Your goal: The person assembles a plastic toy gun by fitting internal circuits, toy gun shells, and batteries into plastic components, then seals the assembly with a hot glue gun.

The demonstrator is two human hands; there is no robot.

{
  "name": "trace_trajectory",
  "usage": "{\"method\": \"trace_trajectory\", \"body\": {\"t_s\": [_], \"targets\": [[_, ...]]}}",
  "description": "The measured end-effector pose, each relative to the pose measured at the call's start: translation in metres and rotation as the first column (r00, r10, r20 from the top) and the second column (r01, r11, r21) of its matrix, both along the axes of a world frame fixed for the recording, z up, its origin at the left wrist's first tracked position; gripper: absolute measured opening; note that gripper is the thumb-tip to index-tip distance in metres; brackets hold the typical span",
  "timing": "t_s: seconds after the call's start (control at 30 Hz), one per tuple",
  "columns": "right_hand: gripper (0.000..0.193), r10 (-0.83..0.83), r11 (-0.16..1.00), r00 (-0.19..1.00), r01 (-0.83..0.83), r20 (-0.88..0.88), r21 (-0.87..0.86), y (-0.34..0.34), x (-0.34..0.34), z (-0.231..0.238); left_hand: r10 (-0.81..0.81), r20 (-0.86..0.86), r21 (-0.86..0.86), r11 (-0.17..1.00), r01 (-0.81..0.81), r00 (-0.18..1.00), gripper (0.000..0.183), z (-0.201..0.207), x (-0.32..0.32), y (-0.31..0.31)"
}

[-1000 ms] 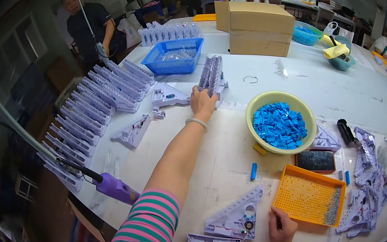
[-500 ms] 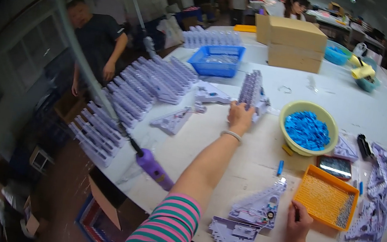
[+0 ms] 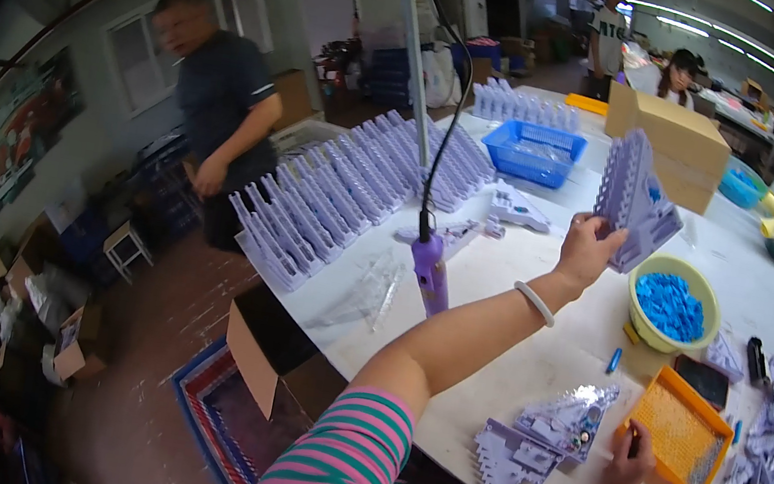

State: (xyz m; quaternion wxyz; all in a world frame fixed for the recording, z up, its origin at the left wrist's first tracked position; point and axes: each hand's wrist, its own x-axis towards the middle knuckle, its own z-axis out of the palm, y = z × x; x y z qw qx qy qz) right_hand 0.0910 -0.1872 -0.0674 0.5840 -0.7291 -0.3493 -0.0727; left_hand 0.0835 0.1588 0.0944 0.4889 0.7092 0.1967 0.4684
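My left hand (image 3: 590,252) grips a pale lavender triangular plastic housing (image 3: 638,206) with a toothed edge, held up above the table. My right hand (image 3: 630,465) rests by the near left edge of an orange tray (image 3: 655,388) of small metal parts; its fingers are curled, and whatever they hold is too small to make out. Left of that hand lie two opened housing halves, one with wires and a round part (image 3: 572,418), the other with a stepped edge (image 3: 510,474). A purple electric screwdriver (image 3: 429,274) hangs upright left of my left forearm.
Rows of lavender housings (image 3: 340,189) line the table's left side. A yellow bowl of blue pieces (image 3: 671,305), a blue basket (image 3: 533,154) and a cardboard box (image 3: 672,135) stand beyond. More housing parts (image 3: 757,463) pile up at right. A person (image 3: 216,104) stands at left.
My left hand has lifted the housing off the table and tilted it. The view has swung left. My right hand stays by the orange tray.
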Motion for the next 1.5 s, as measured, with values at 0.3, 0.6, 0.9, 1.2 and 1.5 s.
{"method": "trace_trajectory", "body": {"t_s": [0.3, 0.6, 0.9, 1.2, 1.5], "targets": [[0.019, -0.127, 0.982, 0.989, 0.115, 0.073, 0.151, 0.037, 0.013, 0.02, -0.445, 0.086, -0.166, 0.876, 0.453, 0.891, 0.025, 0.069, -0.032, -0.081], [0.019, -0.222, 0.958, 0.973, 0.205, 0.066, 0.198, 0.004, 0.006, 0.022, -0.894, -0.112, -0.344, 0.444, 0.827, 0.434, 0.014, 0.048, 0.013, -0.318], [0.017, -0.094, 0.981, 0.976, 0.056, 0.198, 0.188, 0.013, -0.001, 0.019, -0.874, -0.408, -0.055, 0.312, 0.949, 0.263, 0.035, -0.07, 0.01, -0.468], [0.02, 0.009, 0.988, 0.949, -0.058, 0.315, 0.144, 0.014, 0.002, 0.02, -0.65, -0.386, 0.391, 0.528, 0.754, 0.654, 0.037, -0.123, 0.1, -0.508], [0.011, 0.001, 1.0, 0.927, -0.012, 0.376, 0.026, 0.01, 0.011, 0.025, -0.62, -0.437, 0.376, 0.531, 0.759, 0.651, 0.04, -0.109, 0.127, -0.505]]}}
